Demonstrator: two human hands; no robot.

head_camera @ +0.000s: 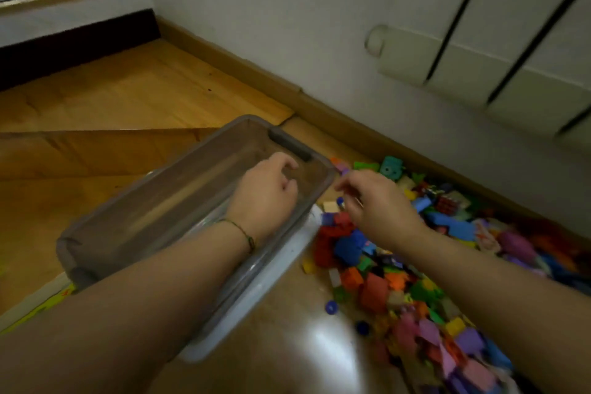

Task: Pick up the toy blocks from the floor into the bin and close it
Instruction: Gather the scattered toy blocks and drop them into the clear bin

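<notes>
A clear, grey-rimmed bin (pixel 289 144) sits upright and open on the floor (pixel 134 89); multicoloured blocks (pixel 399 265) lie heaped at its 3 o'clock.

1. Bin (pixel 179 153) stood open upward. The left hand (pixel 268 192) and forearm took up its far end; the rest was free.
2. Blocks (pixel 399 281) were heaped just beside the bin, with the right hand (pixel 377 205) over them.
3. Baseboard (pixel 351 125) and radiator (pixel 479 57) closed off the heap behind.
4. Bare floor (pixel 303 345) left the near side free.
</notes>
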